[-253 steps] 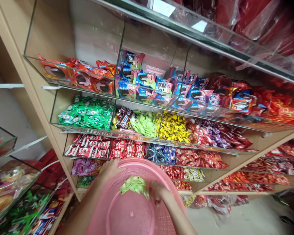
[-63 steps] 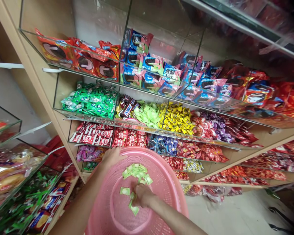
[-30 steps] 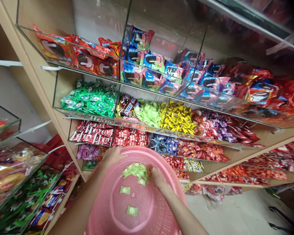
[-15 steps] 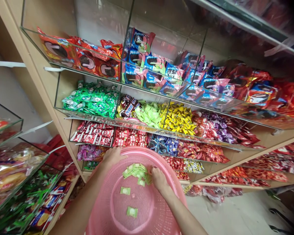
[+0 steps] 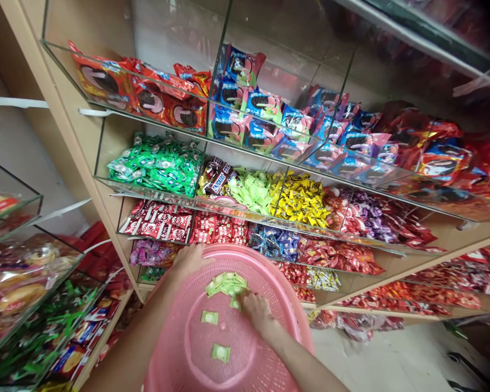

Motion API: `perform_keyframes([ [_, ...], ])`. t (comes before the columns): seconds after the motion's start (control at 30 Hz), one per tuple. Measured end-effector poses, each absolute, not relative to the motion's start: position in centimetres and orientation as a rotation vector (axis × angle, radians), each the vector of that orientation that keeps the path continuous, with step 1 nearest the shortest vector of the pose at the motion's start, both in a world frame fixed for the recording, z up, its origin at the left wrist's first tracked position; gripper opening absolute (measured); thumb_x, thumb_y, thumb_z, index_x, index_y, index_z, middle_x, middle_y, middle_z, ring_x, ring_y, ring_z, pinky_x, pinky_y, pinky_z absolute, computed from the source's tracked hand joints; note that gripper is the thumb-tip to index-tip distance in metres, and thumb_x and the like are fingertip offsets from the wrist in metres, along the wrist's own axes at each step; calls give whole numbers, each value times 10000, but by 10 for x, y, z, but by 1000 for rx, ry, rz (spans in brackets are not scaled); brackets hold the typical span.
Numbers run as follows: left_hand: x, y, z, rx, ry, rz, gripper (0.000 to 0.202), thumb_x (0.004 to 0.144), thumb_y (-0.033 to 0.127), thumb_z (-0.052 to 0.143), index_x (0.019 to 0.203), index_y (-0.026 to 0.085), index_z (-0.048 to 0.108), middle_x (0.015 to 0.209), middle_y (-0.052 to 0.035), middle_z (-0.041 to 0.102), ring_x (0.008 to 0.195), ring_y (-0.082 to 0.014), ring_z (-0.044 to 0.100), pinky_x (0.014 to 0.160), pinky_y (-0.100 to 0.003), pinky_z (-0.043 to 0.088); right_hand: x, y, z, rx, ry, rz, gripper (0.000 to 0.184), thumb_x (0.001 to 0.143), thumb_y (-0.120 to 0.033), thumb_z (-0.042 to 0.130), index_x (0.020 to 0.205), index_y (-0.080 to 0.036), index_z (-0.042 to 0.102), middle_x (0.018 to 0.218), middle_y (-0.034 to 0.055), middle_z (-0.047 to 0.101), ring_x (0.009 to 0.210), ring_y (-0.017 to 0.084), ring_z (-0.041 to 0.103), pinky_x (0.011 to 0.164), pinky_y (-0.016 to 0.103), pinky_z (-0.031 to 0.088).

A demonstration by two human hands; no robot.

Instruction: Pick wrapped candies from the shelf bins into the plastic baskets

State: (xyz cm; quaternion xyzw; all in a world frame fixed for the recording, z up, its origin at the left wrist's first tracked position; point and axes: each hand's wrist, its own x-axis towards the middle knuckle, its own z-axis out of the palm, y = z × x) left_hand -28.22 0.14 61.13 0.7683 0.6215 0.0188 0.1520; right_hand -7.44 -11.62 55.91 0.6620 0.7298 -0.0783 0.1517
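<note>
A pink plastic mesh basket [image 5: 291, 296] is in front of me at the lower middle. My left hand [image 5: 191, 259] is closed over its far left rim. Inside the basket, my right hand [image 5: 258, 310] has its fingers curled at the right end of a small heap of green-wrapped candies [image 5: 224, 284]. The fingertips are partly hidden and touch candies there. Two single green-wrapped candies, one nearer the middle [image 5: 209, 317] and one lower down [image 5: 220, 353], lie apart on the basket floor.
Shelves with clear bins rise ahead, holding green candies [image 5: 157, 166], Snickers bars [image 5: 219, 178], light green candies [image 5: 251, 190] and yellow candies [image 5: 300, 200]. Blue cookie packs [image 5: 265, 106] fill a higher bin. Packaged breads [image 5: 22, 291] sit at left. Pale floor [image 5: 351, 359] shows lower right.
My right hand has shifted left and slightly toward me within the basket, at the candy heap. My left hand stays on the rim. The view has moved slightly.
</note>
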Motion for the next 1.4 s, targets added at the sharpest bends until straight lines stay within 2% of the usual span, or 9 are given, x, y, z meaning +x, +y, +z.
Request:
perform_keyframes([
  [0.07, -282, 2, 610, 2205, 1789, 54, 600, 696, 642, 475, 1074, 188, 577, 1029, -132, 663, 940, -277, 618, 747, -324, 463, -75, -115, 565, 1852, 2066, -298, 343, 804, 15, 365, 956, -145, 627, 971, 142, 654, 896, 216, 617, 713, 297, 443],
  [0.17, -283, 2, 608, 2225, 1786, 67, 593, 699, 647, 463, 1066, 195, 576, 1012, -125, 670, 927, -277, 624, 738, -331, 467, -70, -108, 578, 1844, 2036, -475, 196, 790, -102, 490, 891, -174, 642, 904, 93, 675, 832, 203, 627, 656, 258, 423],
  [0.27, -283, 2, 607, 2254, 1778, 77, 596, 704, 656, 445, 1056, 194, 575, 991, -129, 675, 910, -288, 629, 721, -349, 472, -59, -102, 589, 1993, 2021, -460, 168, 793, -157, 500, 884, -178, 640, 889, 75, 677, 822, 190, 624, 638, 235, 405],
  [0.47, -283, 3, 606, 2257, 1782, 70, 602, 709, 655, 444, 1061, 184, 575, 987, -136, 672, 915, -294, 625, 723, -355, 473, -55, -98, 587, 2176, 1892, -144, 246, 839, -132, 433, 1016, -131, 604, 933, 140, 664, 882, 228, 634, 672, 265, 432],
  [0.6, -282, 3, 607, 2249, 1778, 61, 615, 704, 661, 449, 1067, 181, 573, 999, -133, 668, 918, -290, 623, 725, -346, 473, -59, -96, 581, 2196, 1868, -212, 248, 849, -117, 421, 1018, -123, 602, 954, 142, 660, 899, 222, 631, 671, 258, 429],
  [0.8, -282, 1, 611, 2237, 1770, 60, 592, 717, 631, 463, 1091, 182, 562, 1022, -129, 664, 936, -280, 620, 738, -333, 469, -55, -95, 577, 2167, 1941, -350, 185, 823, -131, 484, 949, -153, 617, 949, 78, 667, 860, 173, 622, 656, 214, 399],
  [1.1, -282, 2, 610, 2234, 1786, 48, 619, 705, 658, 460, 1084, 182, 572, 1005, -138, 668, 925, -287, 621, 735, -336, 472, -56, -98, 568, 2141, 1973, -222, 267, 870, -97, 374, 1024, -154, 585, 1010, 88, 646, 932, 195, 593, 742, 252, 405],
  [1.27, -282, 1, 612, 2225, 1773, 57, 602, 711, 636, 465, 1098, 186, 570, 1025, -135, 663, 935, -281, 619, 744, -336, 469, -57, -99, 570, 2105, 2005, -216, 239, 865, -152, 436, 1059, -161, 576, 1011, 89, 644, 939, 202, 597, 756, 256, 413],
  [1.4, -281, 0, 614, 2214, 1787, 45, 587, 713, 610, 476, 1103, 182, 570, 1032, -135, 662, 945, -276, 617, 754, -324, 466, -60, -101, 566, 2091, 1943, -216, 251, 861, -116, 407, 1017, -154, 600, 970, 122, 654, 908, 218, 618, 718, 274, 433],
])
